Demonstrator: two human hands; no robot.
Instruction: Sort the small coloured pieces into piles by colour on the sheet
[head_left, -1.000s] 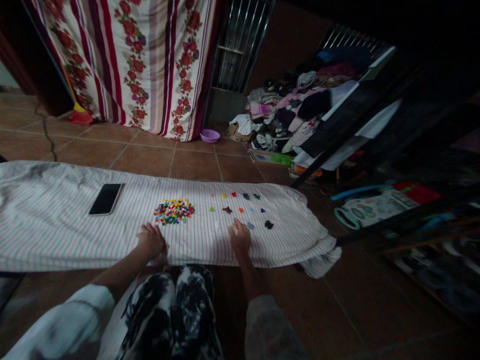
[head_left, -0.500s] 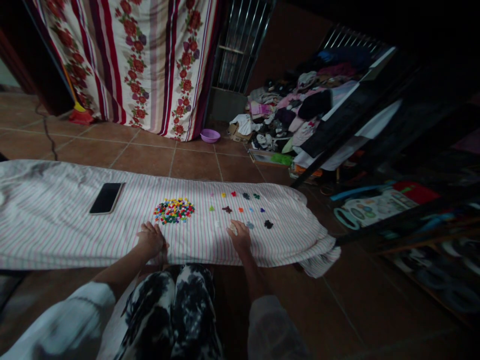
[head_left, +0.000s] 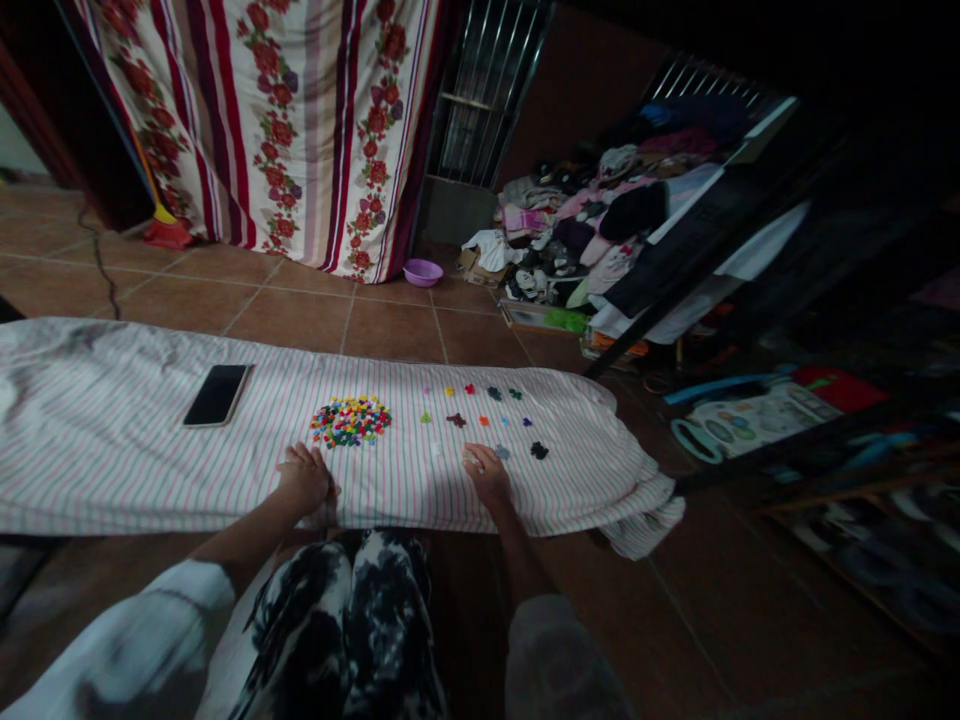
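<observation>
My right hand (head_left: pixel 489 476) bends its fingers down over the striped cloth (head_left: pixel 390 490), among small sorted groups of coloured pieces. Its fingertips are drawn together at a pale spot; whatever lies between them is too small to name. Beside that hand are a grey group (head_left: pixel 502 452) and a black group (head_left: pixel 539 450); a white group (head_left: pixel 437 450) lies to its left. My left hand (head_left: pixel 304 482) rests on the cloth near its front edge, fingers laid out and holding nothing visible. Just beyond it is a mixed pile of tiny coloured pieces (head_left: pixel 351 421).
A dark-screened phone (head_left: pixel 217 395) lies on the cloth at left. More small groups, such as a brown one (head_left: pixel 456 420) and a red one (head_left: pixel 469 389), sit in rows. Behind are a purple basin (head_left: pixel 423 272), a flowered curtain (head_left: pixel 315 150) and heaped clothes (head_left: pixel 577 220).
My right hand has shifted slightly right, and its fingers look closer together over the pale spot. My left hand stays in place. The whole view has moved a little.
</observation>
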